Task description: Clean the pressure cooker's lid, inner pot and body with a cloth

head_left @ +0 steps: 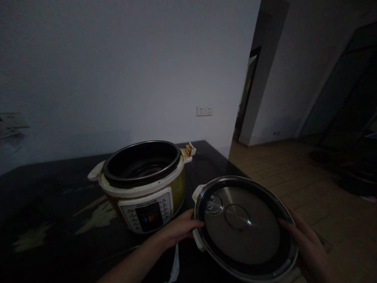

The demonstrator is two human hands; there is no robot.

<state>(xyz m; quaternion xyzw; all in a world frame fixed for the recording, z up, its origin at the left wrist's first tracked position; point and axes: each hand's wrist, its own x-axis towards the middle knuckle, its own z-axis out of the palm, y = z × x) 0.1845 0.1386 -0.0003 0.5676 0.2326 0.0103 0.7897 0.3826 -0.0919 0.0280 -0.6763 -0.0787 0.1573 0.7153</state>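
Observation:
Between my hands is the round pressure cooker lid (253, 239), its metal underside and dark sealing ring facing up toward me. My left hand (181, 228) is closed on its left rim by the pale handle, thumb on top. On the opposite rim, my right hand (303, 236) grips with the thumb over the edge; its other fingers are partly hidden underneath. To the left stands the electric pressure cooker (173, 192), uncovered, with a dark inner pot (144, 159) inside and a control panel on its front. A stained hinge bracket (188, 151) sticks out at its right.
The cooker stands on a black glossy table (73, 188) with pale patterns, against a wall. A white strip or cord (174, 265) hangs below my left hand. A double socket (204, 111) is on the wall. Right of the table are a wooden floor (262, 161) and a doorway.

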